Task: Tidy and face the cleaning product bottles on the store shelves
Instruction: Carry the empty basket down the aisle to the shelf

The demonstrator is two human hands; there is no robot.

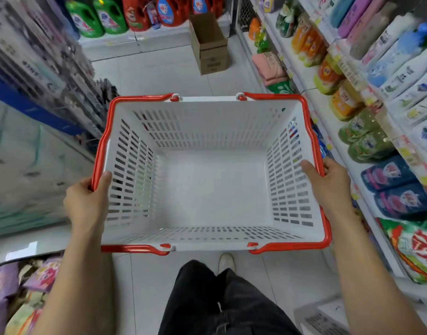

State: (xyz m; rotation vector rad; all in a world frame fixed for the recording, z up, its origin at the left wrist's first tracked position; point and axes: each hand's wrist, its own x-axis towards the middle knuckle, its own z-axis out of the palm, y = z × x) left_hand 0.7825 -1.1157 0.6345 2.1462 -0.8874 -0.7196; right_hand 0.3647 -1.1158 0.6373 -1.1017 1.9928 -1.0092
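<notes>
My dark trousers point(214, 298) and one pale shoe point(227, 261) show lowest, over the white tiled floor point(159, 76). Just ahead of them I carry a white slotted basket point(207, 124) with a red rim. My left hand point(86, 201) is clamped on the left rim, thumb hooked over onto the inner wall; my right hand point(328, 187) grips the right rim the same way. Beside my right hand the shelves point(320, 100) carry the cleaning product bottles point(362, 139) — dark blue pouches point(396, 187) nearest, green bottles next, orange ones beyond — all apart from my hands. Farther on, a cardboard box point(211, 44) stands open on the floor beside the shelves. At the aisle's far end, green jugs point(96, 18) and red jugs point(135, 13) line a low shelf.
</notes>
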